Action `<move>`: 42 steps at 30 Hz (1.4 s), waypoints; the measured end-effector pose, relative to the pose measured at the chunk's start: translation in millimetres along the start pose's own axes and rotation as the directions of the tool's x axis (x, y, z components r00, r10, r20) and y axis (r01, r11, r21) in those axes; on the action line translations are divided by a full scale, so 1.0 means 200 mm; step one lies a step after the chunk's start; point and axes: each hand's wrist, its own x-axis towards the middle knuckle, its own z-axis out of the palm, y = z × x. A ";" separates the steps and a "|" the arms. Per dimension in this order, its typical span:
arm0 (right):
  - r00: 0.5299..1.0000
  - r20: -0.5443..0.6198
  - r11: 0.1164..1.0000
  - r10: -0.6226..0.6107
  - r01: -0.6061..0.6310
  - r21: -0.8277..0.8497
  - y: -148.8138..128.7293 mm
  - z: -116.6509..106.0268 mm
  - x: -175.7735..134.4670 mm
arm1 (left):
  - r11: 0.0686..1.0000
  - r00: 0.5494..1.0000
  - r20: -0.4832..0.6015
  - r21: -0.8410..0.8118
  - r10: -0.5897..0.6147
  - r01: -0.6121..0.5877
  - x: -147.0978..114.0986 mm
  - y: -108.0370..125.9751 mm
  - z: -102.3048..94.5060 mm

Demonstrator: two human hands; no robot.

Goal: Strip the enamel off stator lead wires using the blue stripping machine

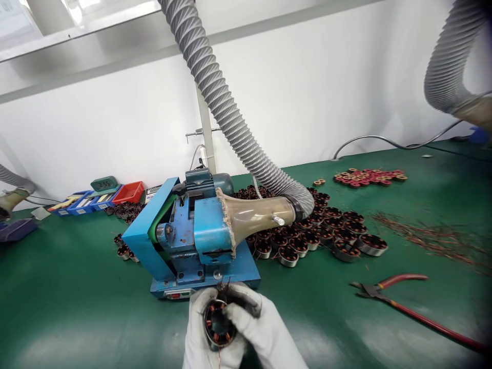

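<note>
A round motor stator [222, 337] with copper windings and a dark core is held low in front of the blue machine [213, 223]. My gloved left hand [195, 328] wraps around its left side and underside. From the right, my gloved right hand [265, 323] grips its upper edge, thumb on the rim and fingers curled by dark wire ends [223, 291] sticking up. Whether those fingers pinch the wires I cannot tell. A thin reddish wire hangs below the stator. Both white gloves are soiled at the fingertips.
A grey hose [230, 113] joins the machine through a tan funnel [257, 215]. Many stators [288, 255] stand behind it. To the right lie red-handled cutters [384, 294], loose wire scraps [430, 238] and red rings [369, 178]. A red bin [129, 192] sits at the back left.
</note>
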 end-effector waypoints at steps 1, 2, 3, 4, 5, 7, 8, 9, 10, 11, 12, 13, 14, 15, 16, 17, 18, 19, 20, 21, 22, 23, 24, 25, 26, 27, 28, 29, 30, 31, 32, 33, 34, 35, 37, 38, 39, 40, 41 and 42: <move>0.997 -0.010 0.995 -0.072 0.072 -0.075 0.02 0.01 -0.01 | 1.000 1.000 -0.014 -0.023 -0.004 0.004 0.01 0.00 0.01; 0.987 -0.039 0.980 -0.154 0.148 -0.132 0.04 0.02 -0.01 | 0.999 1.000 -0.025 -0.038 -0.007 0.006 0.02 -0.01 0.02; 0.973 -0.062 0.962 -0.223 0.210 -0.173 0.06 0.03 -0.01 | 0.999 0.999 -0.033 -0.044 -0.003 0.002 0.03 -0.01 0.03; 0.960 -0.066 0.946 -0.271 0.253 -0.200 0.08 0.03 -0.01 | 0.999 0.999 -0.037 -0.039 0.009 -0.010 0.05 -0.01 0.04; 0.952 -0.062 0.935 -0.300 0.281 -0.217 0.09 0.03 0.00 | 0.999 0.999 -0.037 -0.026 0.027 -0.028 0.06 -0.01 0.06; 0.957 -0.079 0.940 -0.279 0.255 -0.228 0.12 0.04 0.02 | 0.997 0.996 -0.040 0.017 0.074 -0.074 0.08 -0.01 0.08; 0.966 -0.104 0.951 -0.238 0.210 -0.226 0.13 0.04 0.04 | 0.995 0.995 -0.040 0.043 0.092 -0.090 0.09 -0.01 0.09; 0.972 -0.133 0.962 -0.192 0.159 -0.223 0.14 0.04 0.05 | 0.993 0.995 -0.039 0.070 0.095 -0.093 0.11 -0.01 0.10; 0.976 -0.153 0.968 -0.153 0.116 -0.224 0.15 0.04 0.07 | 0.993 0.996 -0.033 0.091 0.082 -0.079 0.12 -0.01 0.11; 0.979 -0.158 0.968 -0.128 0.089 -0.234 0.15 0.04 0.09 | 0.993 0.998 -0.029 0.106 0.059 -0.055 0.14 -0.01 0.11; 0.981 -0.148 0.964 -0.123 0.083 -0.254 0.16 0.05 0.11 | 0.993 0.999 -0.028 0.114 0.033 -0.030 0.16 -0.01 0.12; 0.982 -0.131 0.954 -0.135 0.093 -0.285 0.16 0.05 0.13 | 0.993 0.999 -0.030 0.114 0.015 -0.011 0.18 -0.01 0.13; 0.982 -0.111 0.941 -0.151 0.108 -0.319 0.15 0.05 0.15 | 0.994 0.999 -0.036 0.105 0.005 -0.001 0.20 -0.01 0.14; 0.982 -0.094 0.929 -0.166 0.124 -0.350 0.15 0.05 0.16 | 0.996 0.999 -0.047 0.092 0.003 0.002 0.21 -0.01 0.15; 0.980 -0.082 0.918 -0.179 0.137 -0.372 0.14 0.05 0.18 | 0.997 0.999 -0.053 0.078 0.008 -0.003 0.23 -0.01 0.16; 0.979 -0.077 0.910 -0.191 0.147 -0.387 0.14 0.05 0.19 | 0.998 0.998 -0.057 0.063 0.016 -0.012 0.24 -0.02 0.17; 0.977 -0.076 0.905 -0.199 0.153 -0.397 0.13 0.05 0.19 | 0.999 0.998 -0.055 0.049 0.025 -0.022 0.25 -0.02 0.18; 0.976 -0.079 0.902 -0.204 0.155 -0.404 0.13 0.05 0.20 | 0.999 0.998 -0.053 0.035 0.035 -0.033 0.26 -0.01 0.18; 0.975 -0.086 0.901 -0.205 0.154 -0.406 0.13 0.05 0.20 | 0.999 0.998 -0.050 0.021 0.046 -0.045 0.26 -0.01 0.18; 0.974 -0.095 0.902 -0.204 0.149 -0.404 0.12 0.06 0.20 | 0.998 0.997 -0.044 0.008 0.058 -0.057 0.27 -0.01 0.18; 0.974 -0.103 0.905 -0.201 0.145 -0.401 0.12 0.06 0.19 | 0.998 0.997 -0.037 -0.006 0.067 -0.067 0.27 -0.01 0.18; 0.974 -0.110 0.907 -0.199 0.140 -0.397 0.12 0.06 0.19 | 0.997 0.997 -0.029 -0.016 0.076 -0.077 0.27 0.00 0.18; 0.974 -0.116 0.910 -0.196 0.137 -0.391 0.11 0.07 0.19 | 0.996 0.996 -0.019 -0.022 0.085 -0.086 0.27 0.01 0.17; 0.974 -0.121 0.914 -0.192 0.133 -0.384 0.11 0.07 0.19 | 0.995 0.996 -0.008 -0.028 0.092 -0.093 0.28 0.01 0.17; 0.975 -0.124 0.918 -0.186 0.128 -0.375 0.10 0.08 0.19 | 0.995 0.995 0.004 -0.036 0.098 -0.097 0.28 0.02 0.17; 0.974 -0.129 0.922 -0.184 0.126 -0.366 0.10 0.08 0.20 | 0.994 0.994 0.014 -0.045 0.104 -0.103 0.28 0.03 0.16; 0.974 -0.136 0.925 -0.183 0.124 -0.359 0.10 0.08 0.20 | 0.993 0.994 0.020 -0.054 0.110 -0.109 0.29 0.04 0.16; 0.972 -0.141 0.927 -0.185 0.125 -0.354 0.10 0.09 0.20 | 0.992 0.993 0.022 -0.062 0.116 -0.114 0.29 0.05 0.16; 0.970 -0.147 0.927 -0.192 0.130 -0.352 0.10 0.09 0.19 | 0.991 0.993 0.019 -0.070 0.118 -0.117 0.28 0.05 0.16; 0.967 -0.154 0.924 -0.201 0.136 -0.357 0.10 0.08 0.18 | 0.991 0.993 0.016 -0.074 0.117 -0.115 0.27 0.05 0.16; 0.964 -0.160 0.920 -0.212 0.141 -0.366 0.11 0.08 0.17 | 0.991 0.994 0.002 -0.078 0.113 -0.112 0.26 0.05 0.16; 0.962 -0.158 0.913 -0.223 0.150 -0.379 0.12 0.07 0.16 | 0.991 0.994 -0.012 -0.082 0.107 -0.107 0.25 0.05 0.15; 0.960 -0.145 0.905 -0.239 0.166 -0.392 0.13 0.06 0.14 | 0.991 0.995 -0.028 -0.091 0.100 -0.102 0.23 0.04 0.15; 0.957 -0.125 0.895 -0.260 0.190 -0.402 0.14 0.05 0.11 | 0.990 0.995 -0.046 -0.105 0.093 -0.097 0.21 0.03 0.14; 0.951 -0.083 0.878 -0.299 0.240 -0.415 0.16 0.03 0.08 | 0.985 0.993 -0.084 -0.146 0.078 -0.090 0.18 0.00 0.14; 0.949 -0.073 0.874 -0.307 0.251 -0.415 0.17 0.02 0.07 | 0.983 0.993 -0.093 -0.164 0.070 -0.085 0.17 0.00 0.14; 0.951 -0.071 0.877 -0.301 0.246 -0.413 0.17 0.02 0.07 | 0.981 0.993 -0.098 -0.174 0.065 -0.082 0.17 -0.01 0.14; 0.956 -0.079 0.884 -0.283 0.228 -0.408 0.16 0.02 0.07 | 0.981 0.992 -0.107 -0.173 0.065 -0.083 0.18 -0.01 0.15; 0.961 -0.090 0.893 -0.260 0.204 -0.402 0.16 0.02 0.08 | 0.983 0.992 -0.106 -0.164 0.070 -0.087 0.19 -0.01 0.15; 0.966 -0.099 0.899 -0.240 0.183 -0.397 0.15 0.03 0.10 | 0.985 0.992 -0.097 -0.149 0.076 -0.090 0.20 -0.01 0.16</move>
